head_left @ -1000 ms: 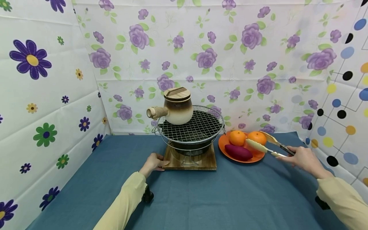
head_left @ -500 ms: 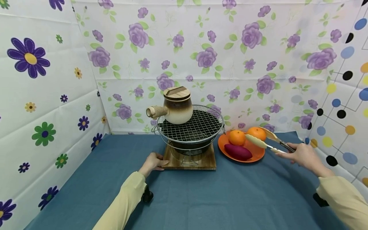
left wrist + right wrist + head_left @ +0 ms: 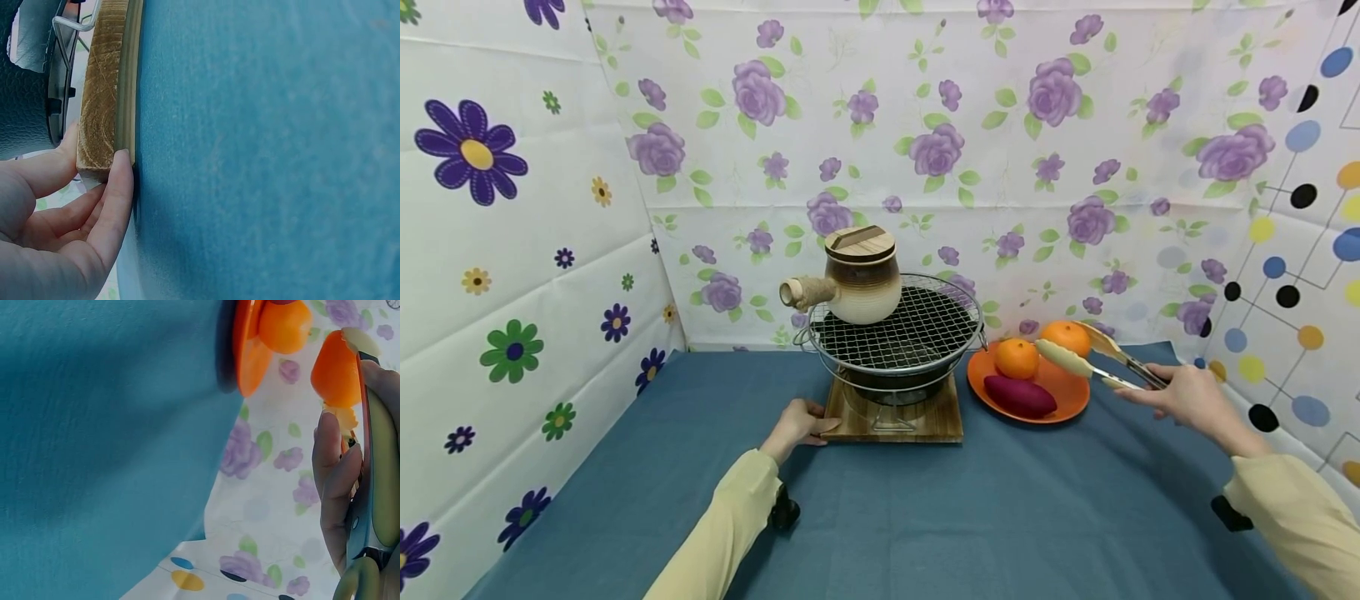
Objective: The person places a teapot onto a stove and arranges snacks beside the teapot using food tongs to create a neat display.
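Observation:
My left hand (image 3: 799,423) grips the near left corner of a square wooden board (image 3: 938,427), thumb on top and a finger along its side edge (image 3: 125,94). A round tabletop grill (image 3: 925,333) with a wire mesh stands on that board. My right hand (image 3: 1197,402) holds a pair of food tongs (image 3: 1131,367) with cream-coloured tips. Between the tips is a mandarin orange (image 3: 1066,337), raised off the orange plate (image 3: 1075,400); the right wrist view shows this mandarin (image 3: 337,372) apart from the plate. A second mandarin (image 3: 1017,358) and a purple sweet potato (image 3: 1019,397) lie on the plate.
A clay teapot (image 3: 865,292) with a wooden lid and a rope-wrapped side handle sits on the left part of the grill mesh. Floral and dotted cloth walls (image 3: 820,83) close in the back and sides. A blue cloth (image 3: 925,517) covers the table.
The tongs have lifted the mandarin up from the plate and slightly left, my right hand rising with them. My left hand stays on the board's corner.

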Demonstrator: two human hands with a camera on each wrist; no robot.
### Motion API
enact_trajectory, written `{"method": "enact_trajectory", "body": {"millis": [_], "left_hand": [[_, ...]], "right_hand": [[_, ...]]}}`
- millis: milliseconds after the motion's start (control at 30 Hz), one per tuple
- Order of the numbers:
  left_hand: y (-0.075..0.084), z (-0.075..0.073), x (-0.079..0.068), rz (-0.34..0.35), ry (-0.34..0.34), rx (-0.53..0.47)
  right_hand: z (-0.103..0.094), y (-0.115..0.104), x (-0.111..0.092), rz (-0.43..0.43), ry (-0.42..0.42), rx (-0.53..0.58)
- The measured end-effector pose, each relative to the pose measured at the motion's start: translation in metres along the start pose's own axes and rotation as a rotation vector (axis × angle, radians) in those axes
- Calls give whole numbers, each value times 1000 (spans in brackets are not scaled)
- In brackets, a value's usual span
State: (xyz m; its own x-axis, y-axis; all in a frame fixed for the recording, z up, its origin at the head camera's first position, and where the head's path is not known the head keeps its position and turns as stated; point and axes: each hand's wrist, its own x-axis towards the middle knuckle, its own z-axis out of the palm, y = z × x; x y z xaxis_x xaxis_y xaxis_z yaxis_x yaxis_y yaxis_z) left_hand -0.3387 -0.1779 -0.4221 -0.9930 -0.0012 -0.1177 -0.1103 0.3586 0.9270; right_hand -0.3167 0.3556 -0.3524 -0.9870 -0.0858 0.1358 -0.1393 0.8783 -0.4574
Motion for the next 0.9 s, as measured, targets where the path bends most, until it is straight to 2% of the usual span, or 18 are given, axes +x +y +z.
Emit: {"method": "enact_trajectory", "body": {"millis": [233,433,900], "left_hand": [[-1,0,1,-13,5,-23],[-2,-1,2,0,11,-4],[-1,-1,2,-9,0,-4]], "right_hand": [[-6,-8,0,23,-11,10],[-13,-17,-2,28,6,12],[-29,-40,1,-9,19,86]]}}
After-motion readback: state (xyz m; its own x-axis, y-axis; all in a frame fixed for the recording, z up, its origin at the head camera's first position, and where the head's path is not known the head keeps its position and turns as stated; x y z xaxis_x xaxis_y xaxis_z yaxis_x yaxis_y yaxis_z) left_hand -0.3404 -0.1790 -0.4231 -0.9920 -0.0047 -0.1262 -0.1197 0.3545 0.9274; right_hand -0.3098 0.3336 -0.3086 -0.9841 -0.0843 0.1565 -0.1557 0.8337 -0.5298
